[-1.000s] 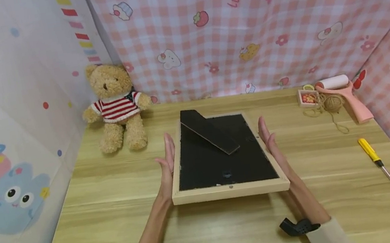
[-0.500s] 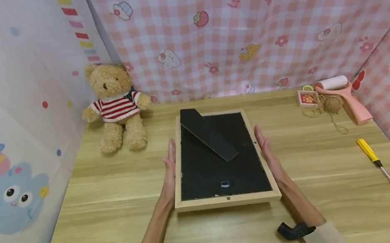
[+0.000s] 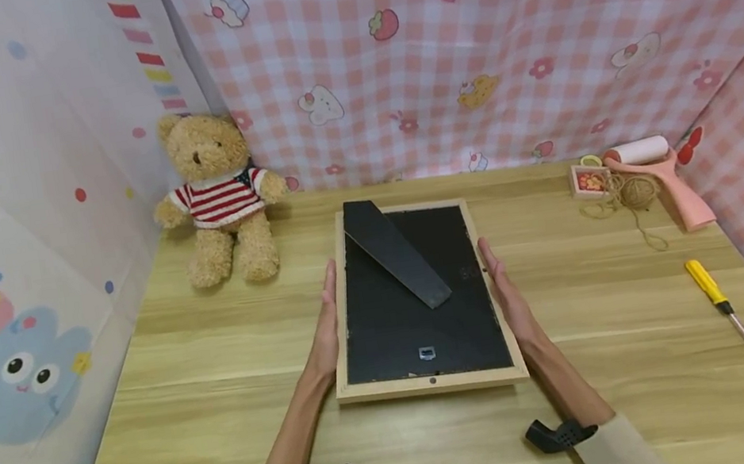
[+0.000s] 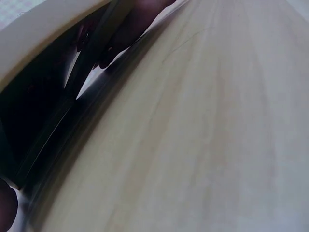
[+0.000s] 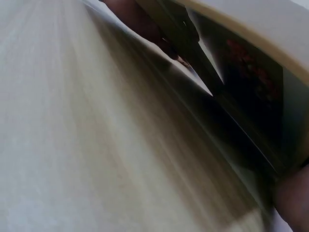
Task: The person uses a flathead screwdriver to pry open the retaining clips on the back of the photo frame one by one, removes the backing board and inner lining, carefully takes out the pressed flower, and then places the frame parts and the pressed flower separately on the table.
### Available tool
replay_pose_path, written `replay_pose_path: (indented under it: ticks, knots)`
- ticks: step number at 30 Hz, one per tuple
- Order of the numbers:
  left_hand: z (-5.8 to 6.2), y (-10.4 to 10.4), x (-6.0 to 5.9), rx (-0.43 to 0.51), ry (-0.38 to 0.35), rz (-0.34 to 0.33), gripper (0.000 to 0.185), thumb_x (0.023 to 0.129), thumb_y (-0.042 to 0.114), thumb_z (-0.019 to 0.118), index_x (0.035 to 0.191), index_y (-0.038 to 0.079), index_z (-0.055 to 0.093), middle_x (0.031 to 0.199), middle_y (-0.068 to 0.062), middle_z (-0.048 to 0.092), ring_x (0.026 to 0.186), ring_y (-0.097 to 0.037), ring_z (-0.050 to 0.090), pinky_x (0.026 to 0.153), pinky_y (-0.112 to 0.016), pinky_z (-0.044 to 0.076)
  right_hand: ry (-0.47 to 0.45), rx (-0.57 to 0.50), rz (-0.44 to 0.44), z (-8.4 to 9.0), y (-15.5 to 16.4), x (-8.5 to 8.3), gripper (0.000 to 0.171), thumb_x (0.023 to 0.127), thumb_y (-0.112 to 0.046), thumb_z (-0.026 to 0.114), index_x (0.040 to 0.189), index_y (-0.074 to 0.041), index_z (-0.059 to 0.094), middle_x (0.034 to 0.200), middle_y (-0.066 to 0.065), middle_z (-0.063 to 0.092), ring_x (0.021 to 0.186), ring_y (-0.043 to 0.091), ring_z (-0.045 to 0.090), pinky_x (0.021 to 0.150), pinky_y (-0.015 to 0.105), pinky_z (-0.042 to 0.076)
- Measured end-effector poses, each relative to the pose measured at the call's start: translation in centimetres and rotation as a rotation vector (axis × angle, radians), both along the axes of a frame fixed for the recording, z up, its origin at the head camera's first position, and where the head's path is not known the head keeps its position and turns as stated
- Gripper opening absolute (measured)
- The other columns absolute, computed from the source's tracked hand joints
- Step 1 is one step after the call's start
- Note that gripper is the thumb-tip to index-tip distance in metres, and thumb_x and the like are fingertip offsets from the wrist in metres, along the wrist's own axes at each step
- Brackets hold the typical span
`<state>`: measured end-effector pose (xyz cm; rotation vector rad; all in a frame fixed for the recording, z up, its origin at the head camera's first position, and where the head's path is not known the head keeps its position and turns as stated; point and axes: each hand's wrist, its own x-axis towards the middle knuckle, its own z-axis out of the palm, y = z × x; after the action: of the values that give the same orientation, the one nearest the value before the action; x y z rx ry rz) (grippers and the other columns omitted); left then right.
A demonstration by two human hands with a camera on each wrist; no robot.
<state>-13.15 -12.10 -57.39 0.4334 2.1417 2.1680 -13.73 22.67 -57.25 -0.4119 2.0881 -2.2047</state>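
Observation:
A picture frame point(image 3: 387, 334) with a pale wooden border lies back side up, low over the table. Its black backing carries a black easel leg point(image 3: 400, 256) and a small metal hanger point(image 3: 427, 353). My left hand point(image 3: 326, 335) holds the left side and my right hand point(image 3: 513, 303) the right. Both wrist views look under the frame's raised near edge, where dark fingers point(image 4: 140, 24) show beneath it. In the right wrist view, reddish shapes point(image 5: 251, 65) show dimly on the underside. From the head view, the fingers' undersides are hidden.
A teddy bear point(image 3: 223, 198) in a striped shirt sits at the back left. At the back right are a pink-handled lint roller point(image 3: 666, 172), twine point(image 3: 636, 192) and a small box point(image 3: 590, 182). A yellow screwdriver point(image 3: 717, 301) lies at the right of the wooden table point(image 3: 212, 416).
The picture frame has come down toward the table and turned a little, showing more of its black back. Both hands have moved with it, keeping hold of its sides. The head view has shifted slightly.

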Motion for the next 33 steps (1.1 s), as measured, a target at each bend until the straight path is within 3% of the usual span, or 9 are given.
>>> replay_pose_path:
  ticks: [4, 7, 9, 11, 14, 18, 23, 25, 33]
  knots:
    - [0.9, 0.3, 0.4, -0.008, 0.01, 0.006, 0.08, 0.113, 0.07, 0.009, 0.178, 0.025, -0.001, 0.186, 0.006, -0.004, 0.172, -0.019, -0.009, 0.137, -0.057, -0.008, 0.019, -0.017, -0.009, 2.9, -1.2, 1.1, 0.073, 0.12, -0.049, 0.015, 0.176, -0.004, 0.0, 0.185, 0.017, -0.009, 0.171, 0.032, -0.015, 0.136, 0.057, -0.014]
    - [1.8, 0.7, 0.9, -0.007, 0.007, 0.01, 0.099, 0.106, 0.084, 0.014, 0.178, 0.019, -0.002, 0.187, 0.0, -0.006, 0.172, -0.024, -0.01, 0.137, -0.059, -0.009, -0.011, -0.008, -0.021, 4.6, -1.9, 1.6, 0.072, 0.122, -0.043, 0.016, 0.174, 0.003, -0.003, 0.184, 0.021, -0.01, 0.17, 0.036, -0.016, 0.139, 0.037, -0.007]
    - [2.5, 0.9, 1.2, -0.005, 0.009, 0.009, 0.097, 0.108, 0.08, 0.014, 0.178, 0.015, -0.004, 0.186, -0.005, -0.008, 0.172, -0.029, -0.012, 0.136, -0.062, -0.01, -0.034, -0.002, -0.033, 5.0, -2.1, 1.6, 0.067, 0.122, -0.035, 0.015, 0.173, 0.005, -0.003, 0.184, 0.021, -0.009, 0.17, 0.036, -0.015, 0.136, 0.025, -0.001]
    - [3.2, 1.1, 1.5, -0.014, 0.017, 0.015, 0.09, 0.112, 0.071, 0.011, 0.177, 0.011, -0.005, 0.186, -0.011, -0.009, 0.171, -0.034, -0.013, 0.135, -0.065, -0.011, -0.068, 0.021, -0.058, 5.4, -2.5, 1.5, 0.064, 0.122, -0.03, 0.018, 0.174, 0.003, 0.001, 0.185, 0.02, -0.005, 0.171, 0.035, -0.011, 0.135, 0.02, 0.004]
    - [4.2, 1.4, 1.8, -0.054, 0.027, 0.031, 0.082, 0.116, 0.061, 0.008, 0.176, 0.008, -0.006, 0.185, -0.016, -0.01, 0.171, -0.039, -0.013, 0.134, -0.069, -0.008, -0.095, 0.045, -0.092, 5.6, -2.9, 1.3, 0.063, 0.122, -0.029, 0.029, 0.175, 0.002, 0.011, 0.186, 0.017, 0.0, 0.172, 0.033, -0.006, 0.139, 0.032, 0.003]
    - [4.6, 1.7, 2.1, -0.151, 0.029, 0.058, 0.088, 0.113, 0.068, 0.008, 0.177, 0.008, -0.006, 0.185, -0.016, -0.009, 0.17, -0.043, -0.013, 0.133, -0.073, -0.004, -0.1, 0.091, -0.132, 4.8, -2.6, 0.8, 0.065, 0.12, -0.037, 0.04, 0.174, -0.003, 0.026, 0.186, 0.013, 0.005, 0.172, 0.032, -0.001, 0.14, 0.051, 0.002]
    - [4.6, 2.0, 2.5, -0.259, 0.03, 0.088, 0.089, 0.114, 0.069, 0.01, 0.177, 0.007, -0.004, 0.185, -0.017, -0.007, 0.169, -0.046, -0.015, 0.134, -0.072, -0.004, -0.12, 0.215, -0.158, 0.9, -1.1, -0.7, 0.071, 0.113, -0.066, 0.044, 0.173, -0.031, 0.035, 0.184, -0.015, 0.012, 0.171, 0.013, 0.006, 0.14, 0.051, 0.008]
    - [4.6, 2.1, 2.6, -0.293, 0.032, 0.099, 0.087, 0.115, 0.065, 0.01, 0.176, 0.005, -0.004, 0.185, -0.019, -0.006, 0.169, -0.047, -0.014, 0.135, -0.07, -0.003, -0.123, 0.261, -0.163, 0.4, -1.0, -0.8, 0.069, 0.111, -0.07, 0.043, 0.172, -0.038, 0.034, 0.183, -0.021, 0.013, 0.17, 0.01, 0.008, 0.139, 0.052, 0.008]
    - [4.4, 2.6, 2.3, -0.37, 0.069, 0.137, 0.083, 0.117, 0.06, 0.012, 0.176, 0.002, 0.001, 0.185, -0.02, -0.002, 0.17, -0.044, -0.008, 0.138, -0.062, -0.001, -0.107, 0.352, -0.181, 2.3, -1.9, -0.3, 0.077, 0.111, -0.073, 0.038, 0.175, -0.031, 0.03, 0.186, -0.007, 0.009, 0.172, 0.024, 0.009, 0.138, 0.061, 0.008]
